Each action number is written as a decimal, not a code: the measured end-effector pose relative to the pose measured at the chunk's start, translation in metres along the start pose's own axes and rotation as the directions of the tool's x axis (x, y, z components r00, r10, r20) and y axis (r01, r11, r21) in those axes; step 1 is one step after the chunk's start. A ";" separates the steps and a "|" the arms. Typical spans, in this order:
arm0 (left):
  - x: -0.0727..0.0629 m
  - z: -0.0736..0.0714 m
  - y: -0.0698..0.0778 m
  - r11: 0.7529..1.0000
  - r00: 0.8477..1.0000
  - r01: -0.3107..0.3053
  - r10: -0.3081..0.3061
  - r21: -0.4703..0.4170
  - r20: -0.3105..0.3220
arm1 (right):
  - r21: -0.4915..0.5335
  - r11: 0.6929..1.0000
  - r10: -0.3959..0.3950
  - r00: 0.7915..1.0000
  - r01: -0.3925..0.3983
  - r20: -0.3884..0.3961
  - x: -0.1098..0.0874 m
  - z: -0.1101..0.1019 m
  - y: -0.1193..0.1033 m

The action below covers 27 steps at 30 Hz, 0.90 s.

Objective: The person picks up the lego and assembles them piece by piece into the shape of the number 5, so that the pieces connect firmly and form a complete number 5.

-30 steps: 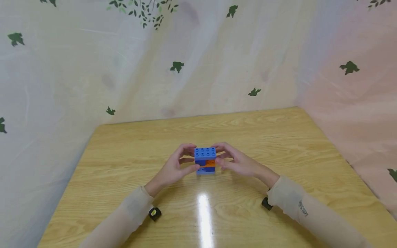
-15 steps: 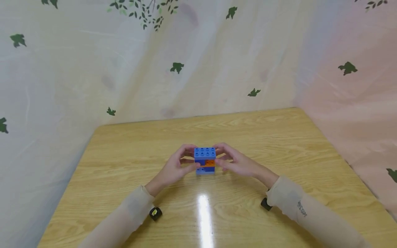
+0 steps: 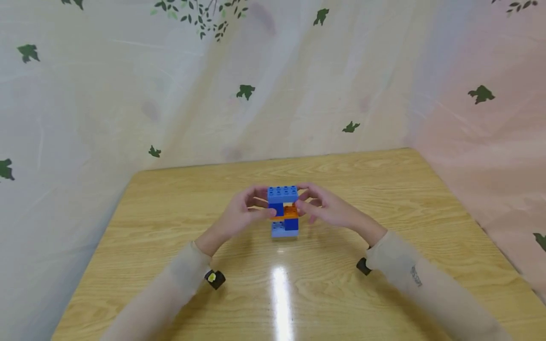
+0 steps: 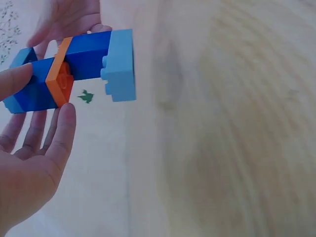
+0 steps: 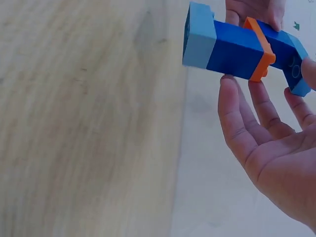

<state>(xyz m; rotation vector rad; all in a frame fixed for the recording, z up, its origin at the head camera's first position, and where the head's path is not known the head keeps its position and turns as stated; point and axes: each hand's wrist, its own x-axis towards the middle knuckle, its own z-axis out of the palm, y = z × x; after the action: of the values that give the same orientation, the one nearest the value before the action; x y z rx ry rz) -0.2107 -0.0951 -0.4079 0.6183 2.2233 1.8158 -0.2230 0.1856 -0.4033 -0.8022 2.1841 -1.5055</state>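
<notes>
A stack of toy building bricks [image 3: 276,209] is held between both hands over the middle of the table. From top to bottom it has a light blue brick [image 3: 282,194], a dark blue one at the left, a thin orange brick [image 3: 291,211], a dark blue one at the right and a light blue base [image 3: 284,232]. My left hand [image 3: 239,213] grips its left side, thumb on the upper dark blue brick [image 4: 42,89]. My right hand [image 3: 332,208] holds the right side, its thumb by the top light blue brick [image 5: 296,66]; some fingertips are hidden behind the stack.
The wooden table [image 3: 170,218] stretches out on all sides of the hands. Behind it hangs a pale cloth backdrop [image 3: 281,94] with leaf prints. Small black devices [image 3: 215,279] sit under both wrists. A bright reflection lies on the near tabletop.
Both hands have raised the stack of bricks up off the table and slightly away, showing more of its front. Earlier it stood lower, with its base near or on the tabletop.
</notes>
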 end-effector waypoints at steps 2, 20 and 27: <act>0.004 -0.003 0.007 1.000 1.000 0.023 -0.023 -0.020 0.006 | 0.014 1.000 0.013 1.000 -0.012 -0.010 0.003 -0.004 -0.005; 0.026 -0.011 0.016 0.953 0.981 0.192 -0.186 -0.235 0.047 | 0.134 0.981 0.145 0.989 -0.139 -0.038 0.020 -0.018 -0.008; 0.027 -0.012 -0.005 0.939 0.974 0.225 -0.221 -0.261 0.044 | 0.170 0.972 0.169 0.985 -0.163 -0.022 0.028 -0.009 0.011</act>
<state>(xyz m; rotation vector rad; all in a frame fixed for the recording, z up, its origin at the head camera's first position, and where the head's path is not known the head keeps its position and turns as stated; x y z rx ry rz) -0.2403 -0.0943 -0.4071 0.3112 1.9038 1.9336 -0.2527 0.1768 -0.4101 -0.5277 2.0592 -1.6037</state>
